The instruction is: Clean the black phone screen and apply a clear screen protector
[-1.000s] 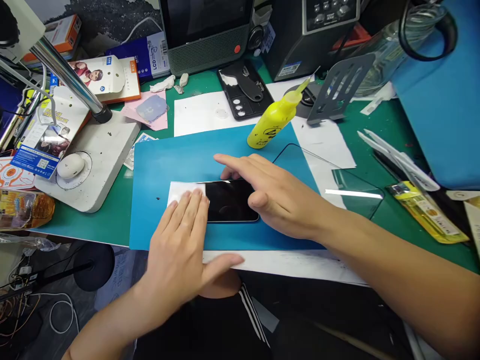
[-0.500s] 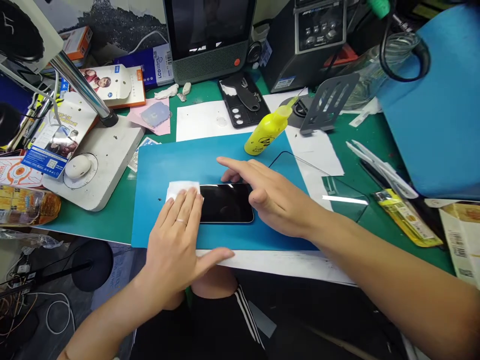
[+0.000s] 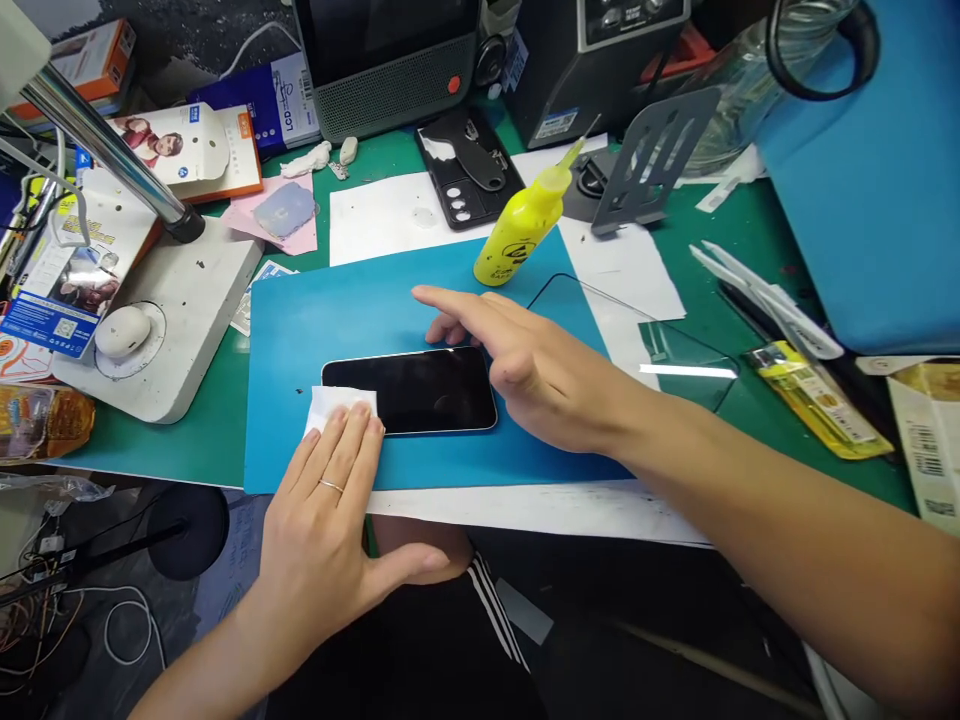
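Observation:
A phone (image 3: pixel 429 388) with a black screen lies on the blue mat (image 3: pixel 300 300), nearly level from left to right. My left hand (image 3: pixel 322 495) rests flat, fingers stretched and thumb out to the side, pressing a white wipe (image 3: pixel 330 402) over the phone's lower left corner. A ring shows on one of its fingers. My right hand (image 3: pixel 540 380) hovers by the phone's right end, its index finger pointing left, with nothing visible in it. Beyond that hand stands a tilted yellow bottle (image 3: pixel 521 235) with a thin nozzle tip.
A clear glass sheet (image 3: pixel 686 365) with a dark edge lies right of the mat. White tweezers (image 3: pixel 765 300) and a yellow packet (image 3: pixel 825 400) lie farther right. At the back are a black phone cover (image 3: pixel 450 185) and a grey slotted stand (image 3: pixel 652 160). A white lamp base (image 3: pixel 172 330) sits left.
My left hand has slid the wipe down toward me across the phone's left end, baring its upper left corner. My right hand keeps its pose. The whole view has shifted slightly.

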Tool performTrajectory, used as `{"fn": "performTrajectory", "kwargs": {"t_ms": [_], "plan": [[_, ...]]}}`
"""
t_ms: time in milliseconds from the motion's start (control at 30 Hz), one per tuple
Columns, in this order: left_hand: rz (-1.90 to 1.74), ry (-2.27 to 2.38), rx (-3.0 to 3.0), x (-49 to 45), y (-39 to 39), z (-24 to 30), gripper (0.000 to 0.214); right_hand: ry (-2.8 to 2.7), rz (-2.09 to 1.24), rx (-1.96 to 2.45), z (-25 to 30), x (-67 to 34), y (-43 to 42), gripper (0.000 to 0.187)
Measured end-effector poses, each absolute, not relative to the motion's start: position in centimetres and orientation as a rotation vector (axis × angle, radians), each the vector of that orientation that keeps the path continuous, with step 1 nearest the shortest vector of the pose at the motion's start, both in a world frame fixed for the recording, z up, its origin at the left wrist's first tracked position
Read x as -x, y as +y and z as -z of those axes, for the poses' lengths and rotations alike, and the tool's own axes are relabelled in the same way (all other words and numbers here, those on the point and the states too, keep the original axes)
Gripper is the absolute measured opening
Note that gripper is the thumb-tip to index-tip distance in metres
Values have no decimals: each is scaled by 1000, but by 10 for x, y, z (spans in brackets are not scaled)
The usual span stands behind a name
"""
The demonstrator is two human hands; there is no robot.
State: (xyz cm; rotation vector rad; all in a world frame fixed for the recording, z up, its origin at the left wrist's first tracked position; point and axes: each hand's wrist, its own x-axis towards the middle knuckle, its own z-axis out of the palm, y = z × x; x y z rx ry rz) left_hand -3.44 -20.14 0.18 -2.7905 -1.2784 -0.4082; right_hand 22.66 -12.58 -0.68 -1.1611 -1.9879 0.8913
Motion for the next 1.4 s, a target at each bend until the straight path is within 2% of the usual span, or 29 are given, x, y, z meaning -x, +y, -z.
{"fn": "performTrajectory", "kwargs": {"t_ms": [233, 433, 667, 900, 1100, 1400], "plan": [[467, -1174, 2892, -14, -188, 5, 101, -1798, -993, 1187, 17, -231, -122, 118], [385, -1153, 2930, -1, -206, -2, 83, -1784, -997, 1173, 13, -231, -121, 116], [428, -1089, 3024, -27, -192, 3, 113, -1807, -943, 1194, 8, -229, -121, 117], [275, -1047, 2982, -11, -200, -10, 97, -1791, -882, 1219, 5, -225, -121, 113], [297, -997, 2994, -36, -189, -5, 107, -1785, -889, 1243, 5, -223, -117, 118], [274, -987, 2962, -32, -194, -11, 95, -1757, -867, 1282, 5, -220, -116, 119]]}}
